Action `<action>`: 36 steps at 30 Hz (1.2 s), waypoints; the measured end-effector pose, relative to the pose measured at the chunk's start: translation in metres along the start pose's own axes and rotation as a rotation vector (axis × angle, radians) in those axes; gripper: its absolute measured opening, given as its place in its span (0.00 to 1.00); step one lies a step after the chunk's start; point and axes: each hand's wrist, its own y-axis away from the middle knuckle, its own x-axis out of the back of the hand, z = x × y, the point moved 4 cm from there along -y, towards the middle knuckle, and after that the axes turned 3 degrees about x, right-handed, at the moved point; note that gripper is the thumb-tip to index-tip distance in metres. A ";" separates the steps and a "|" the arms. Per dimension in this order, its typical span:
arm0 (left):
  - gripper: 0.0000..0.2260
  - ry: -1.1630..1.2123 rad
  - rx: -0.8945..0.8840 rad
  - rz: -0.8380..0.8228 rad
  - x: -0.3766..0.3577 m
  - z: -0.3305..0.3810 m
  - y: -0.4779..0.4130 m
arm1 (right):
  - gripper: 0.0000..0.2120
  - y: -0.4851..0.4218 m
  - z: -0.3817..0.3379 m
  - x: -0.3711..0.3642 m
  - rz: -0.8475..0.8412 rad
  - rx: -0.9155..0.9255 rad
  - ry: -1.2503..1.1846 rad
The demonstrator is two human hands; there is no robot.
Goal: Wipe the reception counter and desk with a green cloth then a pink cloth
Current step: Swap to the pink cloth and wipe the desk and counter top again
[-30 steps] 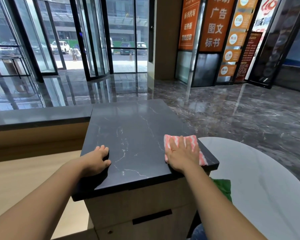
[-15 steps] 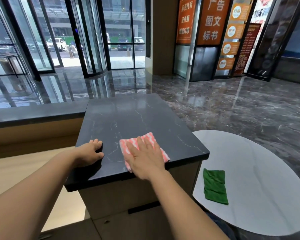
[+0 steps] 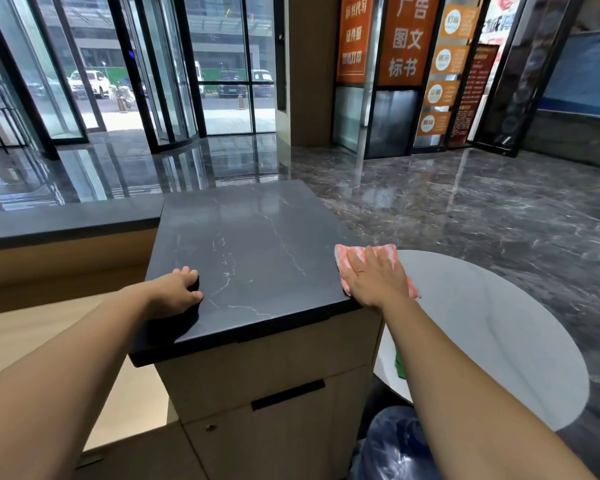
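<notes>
The dark marble reception counter (image 3: 250, 251) stands in front of me on a wooden cabinet. A pink striped cloth (image 3: 369, 252) lies at the counter's right edge, partly overhanging it. My right hand (image 3: 376, 280) presses flat on this cloth with fingers straight. My left hand (image 3: 177, 292) rests on the counter's left near edge, fingers curled over the rim. A sliver of the green cloth (image 3: 400, 363) shows on the round white table, mostly hidden behind my right forearm.
A round white table (image 3: 499, 334) sits low to the right of the counter. A lower wooden desk (image 3: 32, 341) with a dark ledge (image 3: 66, 221) extends left. A blue object (image 3: 392, 445) lies below. Glossy marble floor and glass doors lie beyond.
My right hand slid the pink cloth from the counter's near middle back to the right edge. My left hand stayed on the left edge.
</notes>
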 end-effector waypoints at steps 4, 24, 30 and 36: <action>0.25 -0.008 -0.004 -0.003 0.002 -0.001 -0.001 | 0.28 0.015 -0.037 -0.005 -0.012 -0.002 -0.001; 0.13 -0.005 -0.070 0.082 0.031 -0.014 -0.024 | 0.30 -0.028 -0.197 -0.019 -0.146 0.246 -0.024; 0.13 0.284 -0.024 0.213 0.052 -0.051 -0.060 | 0.31 -0.073 -0.226 -0.014 -0.159 0.204 -0.036; 0.13 0.582 0.054 0.232 0.064 -0.096 -0.110 | 0.31 -0.121 -0.249 -0.011 -0.160 0.140 -0.062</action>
